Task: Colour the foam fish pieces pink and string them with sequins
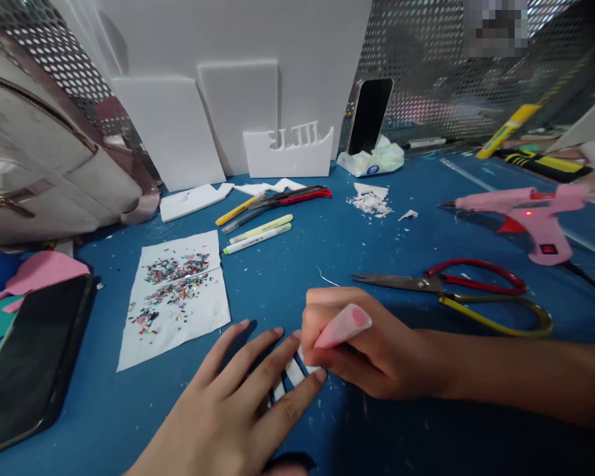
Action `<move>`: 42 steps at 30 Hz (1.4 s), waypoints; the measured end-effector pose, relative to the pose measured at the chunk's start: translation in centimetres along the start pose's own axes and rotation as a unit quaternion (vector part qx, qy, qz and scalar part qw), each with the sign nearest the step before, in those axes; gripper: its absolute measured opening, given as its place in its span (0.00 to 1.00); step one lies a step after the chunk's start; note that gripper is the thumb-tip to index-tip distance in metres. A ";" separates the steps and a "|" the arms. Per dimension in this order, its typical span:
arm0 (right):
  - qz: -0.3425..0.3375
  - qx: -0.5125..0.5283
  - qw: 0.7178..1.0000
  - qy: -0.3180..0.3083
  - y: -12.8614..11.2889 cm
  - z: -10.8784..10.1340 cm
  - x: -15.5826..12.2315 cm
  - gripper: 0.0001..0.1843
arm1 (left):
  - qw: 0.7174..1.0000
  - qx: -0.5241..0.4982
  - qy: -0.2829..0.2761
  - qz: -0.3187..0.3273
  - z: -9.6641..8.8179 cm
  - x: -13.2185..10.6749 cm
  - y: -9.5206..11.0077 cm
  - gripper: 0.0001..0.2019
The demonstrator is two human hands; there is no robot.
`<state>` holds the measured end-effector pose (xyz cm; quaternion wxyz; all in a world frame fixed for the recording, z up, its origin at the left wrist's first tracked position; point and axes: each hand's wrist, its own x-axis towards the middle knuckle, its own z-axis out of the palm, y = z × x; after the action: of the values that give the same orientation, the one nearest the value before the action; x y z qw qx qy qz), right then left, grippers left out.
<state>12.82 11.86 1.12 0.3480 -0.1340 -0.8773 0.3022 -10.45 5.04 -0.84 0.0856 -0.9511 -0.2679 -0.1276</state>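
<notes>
My right hand (357, 347) is closed around a pink marker (344, 325), its blunt end tilted up toward me and its tip hidden behind the fingers. Beside it, my left hand (242, 396) lies flat with fingers spread, pressing on small white cut pieces (293, 372) on the blue tabletop. Parts of those pieces are covered by both hands. To the left rests a white sheet (208, 324) strewn with colourful glitter bits (178, 274). Beyond the hands lie a yellow-green marker (262, 229) and a white marker with a green end (258, 238).
Right of my hands are scissors (426, 283) with red and yellow handles and a pink glue gun (520, 205), its light on. A red-and-black cutter (305, 195), foam scraps (193, 200) and white foam boards (168, 132) stand behind. A dark phone (34, 350) lies left.
</notes>
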 end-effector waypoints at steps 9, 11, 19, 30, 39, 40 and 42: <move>-0.015 -0.040 0.999 -0.015 0.0 0.6 0.0 0.11 | 0.999 -0.028 0.021 -0.020 0.1 -0.2 0.3 0.28; -0.009 -0.033 0.999 -0.010 0.2 0.7 -0.1 0.10 | 0.999 -0.032 0.016 -0.023 0.0 -0.1 0.3 0.28; 0.125 0.101 0.985 0.061 -0.4 0.3 0.1 0.21 | 1.000 -0.016 -0.004 -0.010 -0.4 0.1 0.1 0.28; 0.049 0.066 0.996 0.039 -0.1 0.5 -0.3 0.12 | 0.999 -0.029 0.016 -0.026 0.0 0.0 0.1 0.26; -0.028 -0.030 0.999 -0.020 -0.2 0.7 -0.3 0.08 | 0.999 -0.033 0.015 -0.028 -0.1 -0.1 0.2 0.26; -0.014 -0.012 1.000 -0.003 -0.2 0.7 -0.3 0.09 | 0.999 -0.032 0.011 -0.029 -0.1 -0.1 0.2 0.26; 0.019 0.041 0.998 0.047 -0.2 0.6 -0.3 0.11 | 0.999 -0.030 0.002 -0.030 -0.2 -0.1 0.1 0.26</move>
<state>12.61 11.33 0.71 0.3884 -0.1510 -0.8440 0.3376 -10.50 4.84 -0.71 0.0537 -0.9445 -0.2923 -0.1401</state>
